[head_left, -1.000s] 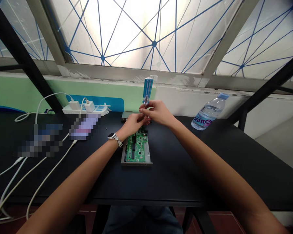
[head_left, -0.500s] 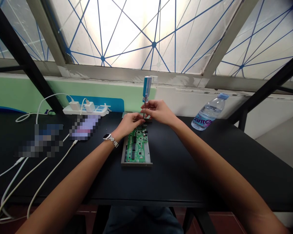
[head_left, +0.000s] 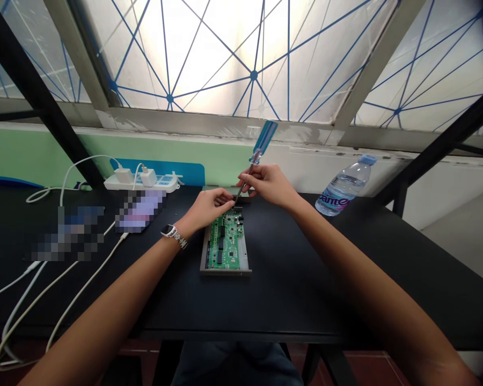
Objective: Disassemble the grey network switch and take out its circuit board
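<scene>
Right-hand grip (head_left: 270, 185) pinches the tilted blue screwdriver (head_left: 262, 143) by its shaft, tip near the far end of the green circuit board (head_left: 230, 241) on the bench (head_left: 285, 300), the left hand (head_left: 210, 208) bent alongside, its hold unclear.

The left grip (head_left: 205, 210) covers the far left part of the green circuit board (head_left: 227, 244), and whether its fingers pinch anything cannot be told. The tip of the screwdriver (head_left: 264, 140) is too small to make out beside those fingertips; the right grip (head_left: 273, 185) hides part of its shaft. Both cover portions of a flat grey piece (head_left: 244, 191) behind. Print on the board's chips is unreadable. Pixel blocks mask a pale-screened phone (head_left: 140, 212) and a darker device (head_left: 70, 228). The picture's edges crop the forearms (head_left: 104, 289), white cables (head_left: 8, 289) and window (head_left: 225, 48).
</scene>
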A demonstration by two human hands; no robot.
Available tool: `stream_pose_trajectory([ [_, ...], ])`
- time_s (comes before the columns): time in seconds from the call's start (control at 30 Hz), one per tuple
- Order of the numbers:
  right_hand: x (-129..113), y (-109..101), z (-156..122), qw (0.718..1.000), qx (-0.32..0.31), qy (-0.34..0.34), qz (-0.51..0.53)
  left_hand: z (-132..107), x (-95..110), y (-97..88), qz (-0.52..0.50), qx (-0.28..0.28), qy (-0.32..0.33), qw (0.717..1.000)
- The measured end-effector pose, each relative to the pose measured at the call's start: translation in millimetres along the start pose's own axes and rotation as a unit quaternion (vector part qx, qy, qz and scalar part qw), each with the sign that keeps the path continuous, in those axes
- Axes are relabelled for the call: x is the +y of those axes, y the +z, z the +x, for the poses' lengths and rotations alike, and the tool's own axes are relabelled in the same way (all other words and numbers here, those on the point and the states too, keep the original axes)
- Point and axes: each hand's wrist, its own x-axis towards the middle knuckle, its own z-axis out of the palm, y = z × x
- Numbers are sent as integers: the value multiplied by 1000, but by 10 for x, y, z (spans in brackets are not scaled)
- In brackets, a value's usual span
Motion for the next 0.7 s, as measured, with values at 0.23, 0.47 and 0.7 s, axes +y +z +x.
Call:
stream_pose_trajectory([
  [0.23,146,-34,-389,967,58,91,231,-345,61,-215,75,-35,22,996],
  [0.47,432,47,-773,926,112,132,336,-442,128,-187,110,-48,41,992],
  [0.7,498,61,-894,915,123,150,353,-469,181,-65,116,-43,37,992],
])
